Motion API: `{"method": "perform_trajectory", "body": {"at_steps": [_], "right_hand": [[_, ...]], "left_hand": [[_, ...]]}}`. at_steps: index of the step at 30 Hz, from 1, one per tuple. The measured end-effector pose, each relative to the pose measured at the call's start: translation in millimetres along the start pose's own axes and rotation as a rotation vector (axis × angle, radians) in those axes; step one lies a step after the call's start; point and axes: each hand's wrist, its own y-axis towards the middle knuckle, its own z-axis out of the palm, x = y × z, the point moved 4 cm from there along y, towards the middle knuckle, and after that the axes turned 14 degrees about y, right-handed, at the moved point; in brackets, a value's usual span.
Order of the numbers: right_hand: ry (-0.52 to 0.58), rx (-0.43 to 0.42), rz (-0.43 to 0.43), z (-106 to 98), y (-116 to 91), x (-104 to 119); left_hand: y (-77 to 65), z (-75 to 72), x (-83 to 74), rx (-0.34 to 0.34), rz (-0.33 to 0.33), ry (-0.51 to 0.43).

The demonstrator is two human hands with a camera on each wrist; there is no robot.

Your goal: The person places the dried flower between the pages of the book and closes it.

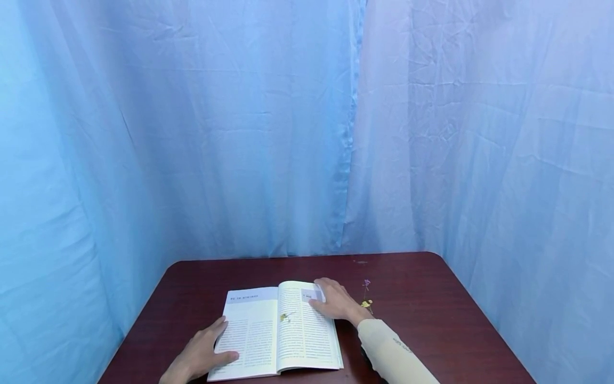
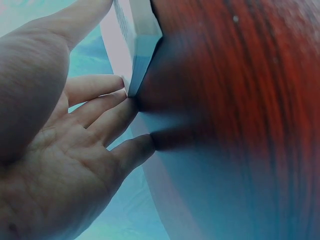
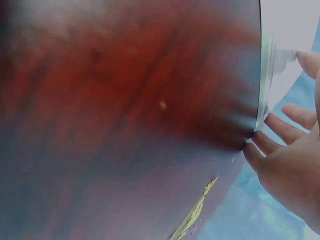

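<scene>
An open book (image 1: 256, 338) lies flat on the table, with a small yellow flower sprig (image 1: 284, 318) on its right page near the fold. My left hand (image 1: 199, 349) is at the book's left edge. Its thumb rests over the left page; the other fingers (image 2: 107, 122), extended, meet the edge beside the table in the left wrist view. At the upper right edge is my right hand (image 1: 338, 300), thumb on the right page. In the right wrist view its fingertips (image 3: 254, 137) touch the table along the book's page edges (image 3: 264, 75).
Just right of my right wrist, a yellow flower (image 1: 366, 304) and a purple flower (image 1: 366, 284) lie on the dark red wooden table (image 1: 431, 309). Blue curtains (image 1: 268, 133) hang behind the table and along both sides.
</scene>
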Motion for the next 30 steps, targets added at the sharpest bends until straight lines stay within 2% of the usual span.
{"method": "perform_trajectory", "body": {"at_steps": [6, 20, 30], "right_hand": [[-0.029, 0.032, 0.084, -3, 8, -5], [-0.092, 0.066, 0.071, -4, 17, -4], [-0.075, 0.05, 0.078, -4, 15, -3]], "left_hand": [[-1.5, -1.1, 0.0, -0.004, 0.004, -0.003], [-1.6, -1.0, 0.1, -0.018, 0.016, -0.027], [-0.5, -0.5, 0.2, -0.009, 0.018, -0.026]]}}
